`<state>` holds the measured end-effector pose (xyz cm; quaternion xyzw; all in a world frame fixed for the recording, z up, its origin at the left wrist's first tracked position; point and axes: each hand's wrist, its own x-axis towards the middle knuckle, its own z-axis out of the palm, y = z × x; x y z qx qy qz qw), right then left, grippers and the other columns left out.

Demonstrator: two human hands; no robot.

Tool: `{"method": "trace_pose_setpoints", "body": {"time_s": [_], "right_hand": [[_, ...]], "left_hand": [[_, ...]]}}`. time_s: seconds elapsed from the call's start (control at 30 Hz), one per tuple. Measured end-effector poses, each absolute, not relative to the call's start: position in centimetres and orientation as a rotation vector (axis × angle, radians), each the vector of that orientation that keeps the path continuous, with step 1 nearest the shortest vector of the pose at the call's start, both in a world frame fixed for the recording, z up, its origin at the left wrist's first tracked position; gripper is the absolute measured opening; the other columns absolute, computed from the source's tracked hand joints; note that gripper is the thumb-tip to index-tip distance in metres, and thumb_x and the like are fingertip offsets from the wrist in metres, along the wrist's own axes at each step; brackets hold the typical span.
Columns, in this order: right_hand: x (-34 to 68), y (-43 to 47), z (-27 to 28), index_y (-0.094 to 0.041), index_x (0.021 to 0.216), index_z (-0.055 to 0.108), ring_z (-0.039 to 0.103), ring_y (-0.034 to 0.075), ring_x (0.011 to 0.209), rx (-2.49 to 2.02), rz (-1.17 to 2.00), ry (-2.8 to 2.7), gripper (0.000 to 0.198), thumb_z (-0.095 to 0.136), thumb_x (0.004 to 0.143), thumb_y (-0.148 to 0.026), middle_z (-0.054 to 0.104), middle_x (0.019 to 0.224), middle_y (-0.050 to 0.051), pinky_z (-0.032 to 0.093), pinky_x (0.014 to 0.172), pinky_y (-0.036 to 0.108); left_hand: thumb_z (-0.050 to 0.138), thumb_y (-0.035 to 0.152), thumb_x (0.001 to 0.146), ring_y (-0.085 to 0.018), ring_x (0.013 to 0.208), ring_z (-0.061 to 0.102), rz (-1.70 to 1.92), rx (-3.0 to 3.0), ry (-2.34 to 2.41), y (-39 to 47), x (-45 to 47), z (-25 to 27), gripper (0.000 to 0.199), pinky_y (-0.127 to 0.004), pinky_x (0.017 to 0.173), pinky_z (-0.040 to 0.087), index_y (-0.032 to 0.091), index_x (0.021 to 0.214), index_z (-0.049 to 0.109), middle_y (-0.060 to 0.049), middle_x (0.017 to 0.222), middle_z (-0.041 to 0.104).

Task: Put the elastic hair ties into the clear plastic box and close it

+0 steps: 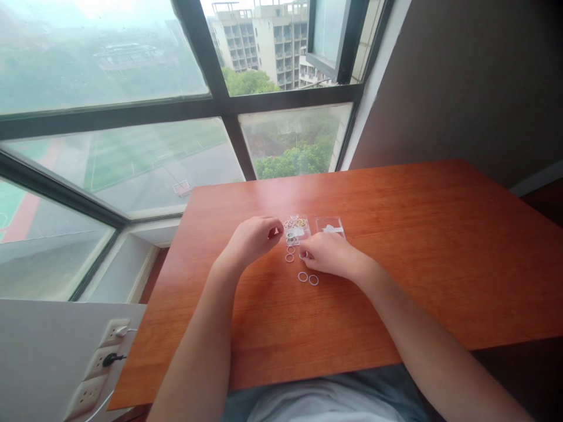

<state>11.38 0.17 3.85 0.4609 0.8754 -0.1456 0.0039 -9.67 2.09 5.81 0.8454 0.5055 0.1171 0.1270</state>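
Observation:
My left hand (257, 239) is beside the left edge of a small clear plastic box (303, 233), thumb and fingertips pinched together. Whatever may be between them is too small to see. Inside the box lie several small rings, yellowish ones (301, 223) at the back and darker ones (291, 238) at the front. My right hand (329, 253) rests low over the table just in front of the box, fingers curled into a pinch. A pale edge shows at its fingertips. Two pale rings (290, 258) lie left of that hand, and two larger white rings (314, 280) lie nearer me.
A clear lid or second box (331, 224) with a white label lies behind my right hand, partly covered by it. The reddish-brown wooden table (422, 246) meets windows (290, 140) at the back. Wall sockets (99, 360) with plugged cables are at lower left.

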Motion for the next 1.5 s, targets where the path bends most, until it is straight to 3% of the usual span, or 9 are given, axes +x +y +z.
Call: {"method": "trace_pose_setpoints", "body": {"time_s": [0.17, 0.47, 0.8, 1.13, 1.27, 1.5], "right_hand": [[11.8, 0.2, 4.4, -0.021, 0.069, 0.068, 0.049, 0.011, 0.059, 1.439, -0.493, 2.812, 0.016, 0.055, 0.078, -0.018, 0.066, 0.069, 0.001, 0.022, 0.057, 0.027], [10.9, 0.9, 2.7, -0.024, 0.086, 0.071, 0.053, 0.012, 0.066, 1.81, -0.451, 3.058, 0.016, 0.056, 0.085, -0.023, 0.066, 0.072, -0.001, 0.028, 0.061, 0.025], [11.7, 1.5, 2.4, -0.023, 0.084, 0.07, 0.057, 0.012, 0.068, 1.844, -0.477, 3.126, 0.013, 0.057, 0.085, -0.024, 0.068, 0.075, -0.001, 0.032, 0.062, 0.025], [13.5, 2.0, 3.7, -0.023, 0.083, 0.072, 0.053, 0.011, 0.062, 1.84, -0.618, 2.973, 0.012, 0.06, 0.083, -0.026, 0.066, 0.07, -0.001, 0.028, 0.056, 0.024], [13.6, 2.0, 4.1, -0.022, 0.082, 0.072, 0.053, 0.011, 0.062, 1.872, -0.634, 2.937, 0.014, 0.058, 0.083, -0.025, 0.066, 0.069, -0.001, 0.029, 0.056, 0.024], [13.7, 2.0, 4.2, -0.022, 0.086, 0.073, 0.053, 0.011, 0.063, 1.828, -0.656, 2.949, 0.016, 0.057, 0.083, -0.022, 0.066, 0.07, -0.001, 0.03, 0.059, 0.024]], "left_hand": [[0.049, 0.017, 0.079, -0.011, 0.057, 0.048, 0.27, 2.453, 1.512, 1.8, -9.7, 6.2, 0.017, -0.023, 0.054, 0.03, 0.02, 0.076, 0.065, -0.001, 0.069, 0.064], [0.049, 0.018, 0.079, -0.011, 0.059, 0.051, 0.263, 2.451, 1.501, 2.0, -9.8, 5.9, 0.018, -0.023, 0.055, 0.031, 0.02, 0.078, 0.067, -0.001, 0.075, 0.068], [0.049, 0.02, 0.081, -0.011, 0.059, 0.051, 0.243, 2.425, 1.514, 1.7, -9.9, 6.4, 0.018, -0.023, 0.055, 0.031, 0.02, 0.077, 0.066, -0.001, 0.074, 0.068], [0.058, 0.016, 0.077, -0.012, 0.061, 0.055, 0.058, 2.441, 1.322, 0.1, -6.7, 6.2, 0.012, -0.024, 0.053, 0.029, 0.023, 0.081, 0.067, 0.001, 0.075, 0.069], [0.068, 0.028, 0.076, -0.012, 0.062, 0.056, -0.058, 2.456, 1.124, -1.2, -4.7, 6.0, 0.008, -0.023, 0.053, 0.031, 0.024, 0.083, 0.068, 0.001, 0.077, 0.069], [0.063, 0.02, 0.078, -0.014, 0.061, 0.057, -0.167, 2.473, 1.175, -1.6, -4.9, 6.3, 0.007, -0.025, 0.054, 0.033, 0.023, 0.072, 0.066, 0.0, 0.07, 0.067]]}}
